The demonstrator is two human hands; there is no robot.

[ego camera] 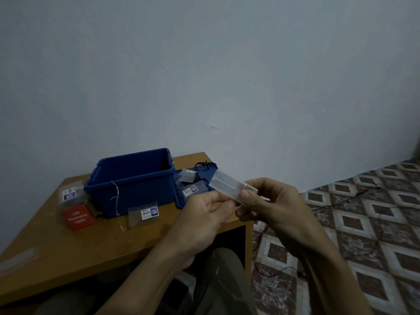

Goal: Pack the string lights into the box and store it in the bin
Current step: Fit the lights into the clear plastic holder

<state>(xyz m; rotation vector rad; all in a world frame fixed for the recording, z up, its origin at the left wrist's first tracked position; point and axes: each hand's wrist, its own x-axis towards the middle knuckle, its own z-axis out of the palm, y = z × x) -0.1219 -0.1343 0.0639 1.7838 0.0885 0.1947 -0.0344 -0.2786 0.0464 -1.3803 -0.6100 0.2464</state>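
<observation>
Pinching a small clear plastic box (229,185) at its near end, fingers of left hand (204,214) and right hand (272,205) hold it above the edge of the brown wooden desk (68,246) — likely light, slippery, crushable; grip the stiffer corners.

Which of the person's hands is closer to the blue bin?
Left. Both grip the clear box; the left hand lies just right of the blue bin, the right hand farther right.

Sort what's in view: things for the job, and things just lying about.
Job: clear box, held by left hand and right hand; blue bin; light string draped over its front.
Lying about: red box; labelled packets on the table.
</observation>
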